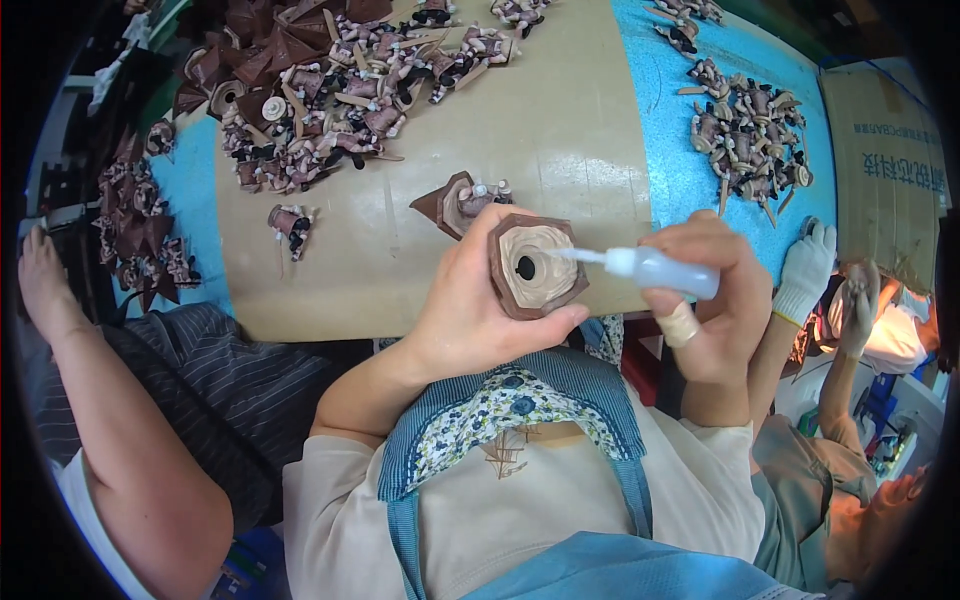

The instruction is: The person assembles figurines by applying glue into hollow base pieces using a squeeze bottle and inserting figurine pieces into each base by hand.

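Note:
My left hand (pixel 455 305) is closed round a brown hollow hexagonal piece (pixel 562 292), its beige inside and dark central hole facing up. In my right hand (pixel 728 300) is a small translucent squeeze bottle (pixel 678 274), tipped sideways. Its thin white nozzle reaches over the rim, to the right of the hole. A beige wrap (pixel 679 325) circles my right thumb. Just beyond my left hand, a brown pointed piece (pixel 432 208) lies on the table beside a small figurine (pixel 487 196), partly hidden by my fingers. Another figurine (pixel 292 230) lies alone to the left.
Brown pointed pieces (pixel 270 50) and figurines (pixel 375 95) heap at the far left of the tan table cover (pixel 570 110). More piles (pixel 750 130) (pixel 140 215) lie on blue surfaces at either side. A cardboard box (pixel 890 140) stands right. A co-worker's arm (pixel 130 430) is left; a gloved hand (pixel 808 268) right.

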`<state>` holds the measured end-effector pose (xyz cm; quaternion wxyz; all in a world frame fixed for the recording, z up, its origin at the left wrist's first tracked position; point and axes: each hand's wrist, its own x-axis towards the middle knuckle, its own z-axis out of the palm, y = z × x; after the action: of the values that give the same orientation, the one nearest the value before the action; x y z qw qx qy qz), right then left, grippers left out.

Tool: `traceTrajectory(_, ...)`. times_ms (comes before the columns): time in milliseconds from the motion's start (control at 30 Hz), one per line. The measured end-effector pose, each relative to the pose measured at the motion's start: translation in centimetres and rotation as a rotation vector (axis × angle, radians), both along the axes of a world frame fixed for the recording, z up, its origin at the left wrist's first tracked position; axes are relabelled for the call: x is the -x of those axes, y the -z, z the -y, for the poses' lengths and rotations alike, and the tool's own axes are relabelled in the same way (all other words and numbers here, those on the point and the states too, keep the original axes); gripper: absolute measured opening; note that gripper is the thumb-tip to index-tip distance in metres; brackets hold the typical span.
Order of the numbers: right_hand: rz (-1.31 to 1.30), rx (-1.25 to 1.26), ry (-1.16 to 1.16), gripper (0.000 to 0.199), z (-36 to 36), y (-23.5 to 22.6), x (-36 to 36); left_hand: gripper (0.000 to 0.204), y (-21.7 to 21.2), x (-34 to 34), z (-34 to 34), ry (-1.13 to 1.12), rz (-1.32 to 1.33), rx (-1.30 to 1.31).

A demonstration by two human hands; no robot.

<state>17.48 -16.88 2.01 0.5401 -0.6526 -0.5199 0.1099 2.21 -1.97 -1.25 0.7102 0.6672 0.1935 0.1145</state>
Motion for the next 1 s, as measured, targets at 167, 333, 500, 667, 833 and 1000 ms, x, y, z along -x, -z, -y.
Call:
traceTrajectory(167, -0.666, 0.06, 0.093, 0.035, -1.3, 2.9, -2.5, 0.071, -1.5, 0.1, -1.4, -0.05, -0.069, -0.482)
traceTrajectory(333, -0.519, 0.001, 0.059, 0.032, -7.4, 6.8, -5.3, 0.079, -1.6, 0.0, -3.4, -0.045, 0.136, -0.693)
traceTrajectory(500, -0.192, 0.279, 0.021, 0.04, -10.5, 8.1, -7.1, 0.072, -0.4, 0.3, -3.3, -0.141, 0.246, -0.601)
traceTrajectory(667, 0.226, 0.266, 0.525, 0.036, -11.0, 8.2, -15.2, 0.067, 0.2, -0.2, -3.7, -0.313, 0.383, -0.565)
traceTrajectory(833, 0.484, 0.948, 0.916, 0.054, -12.0, 7.1, -20.4, 0.064, 1.4, -2.5, -3.2, -0.411, 0.511, -0.561)
traceTrajectory(1000, 0.41, 0.865, 0.866, 0.049, -11.4, 8.2, -19.9, 0.071, 1.9, -3.4, -2.5, -0.479, 0.624, -0.604)
